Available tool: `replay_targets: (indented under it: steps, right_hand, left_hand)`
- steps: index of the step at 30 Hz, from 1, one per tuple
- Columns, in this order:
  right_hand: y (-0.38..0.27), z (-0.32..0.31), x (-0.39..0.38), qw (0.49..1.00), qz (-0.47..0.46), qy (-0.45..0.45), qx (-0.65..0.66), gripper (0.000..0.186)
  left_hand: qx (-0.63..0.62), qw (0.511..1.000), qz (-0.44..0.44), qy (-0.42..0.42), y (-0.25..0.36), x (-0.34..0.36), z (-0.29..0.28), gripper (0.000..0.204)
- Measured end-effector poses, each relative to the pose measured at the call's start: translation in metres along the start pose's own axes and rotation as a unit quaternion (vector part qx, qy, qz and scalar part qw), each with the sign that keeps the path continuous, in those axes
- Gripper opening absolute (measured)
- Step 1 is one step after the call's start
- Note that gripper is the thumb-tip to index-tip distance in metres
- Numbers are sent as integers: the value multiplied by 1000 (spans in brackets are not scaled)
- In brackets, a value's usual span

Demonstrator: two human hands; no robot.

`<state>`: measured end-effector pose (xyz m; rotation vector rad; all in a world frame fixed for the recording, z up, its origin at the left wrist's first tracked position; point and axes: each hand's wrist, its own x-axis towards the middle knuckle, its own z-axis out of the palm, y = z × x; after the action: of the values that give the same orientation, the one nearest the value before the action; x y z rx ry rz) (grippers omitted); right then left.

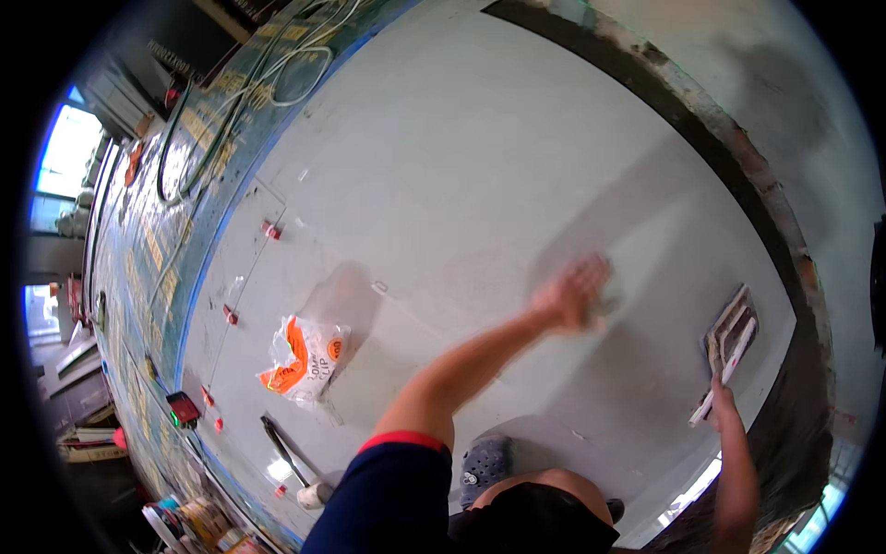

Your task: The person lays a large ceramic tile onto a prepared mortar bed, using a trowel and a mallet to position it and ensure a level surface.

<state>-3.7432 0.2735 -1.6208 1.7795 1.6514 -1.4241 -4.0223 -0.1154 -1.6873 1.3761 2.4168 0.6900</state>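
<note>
My left hand [574, 294] reaches over the middle of a large pale grey tile [443, 157]. It is smeared by motion, and a pale patch shows at its far side; I cannot tell whether the fingers hold anything. Over at the right, my right hand [723, 406] is closed around a trowel [729, 337] with a flat, smeared blade, near the tile's right edge. A clear plastic bag with orange print [307, 358] lies on the tile to the left of my left arm. Below it rests a mallet [314, 495] with a white head and dark handle.
Several red clips [270, 229] stand along a joint at the left. Blue tape [214, 245] borders printed floor sheeting [138, 305] with coiled hoses [249, 92]. A small red-and-black device [183, 409] sits there. Dark mortar [683, 106] and a broken wall edge [748, 152] curve along the right.
</note>
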Motion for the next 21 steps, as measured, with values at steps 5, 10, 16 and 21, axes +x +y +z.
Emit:
replay_targets:
  steps: [5,10,16,21]
  right_hand:
    - [28,-22,6,998,-35,-31,-49,44]
    - [96,-41,-34,999,-28,-35,-25,39]
    - [53,-36,-7,992,-124,4,37,48]
    - [75,-64,-6,969,-224,-23,106,58]
  left_hand:
    - [-375,837,61,-395,177,-54,49,57]
    - [-401,914,-38,-38,168,-60,52,42]
    - [115,981,-149,-39,67,-23,37,96]
    - [115,967,-184,-134,93,-101,168,102]
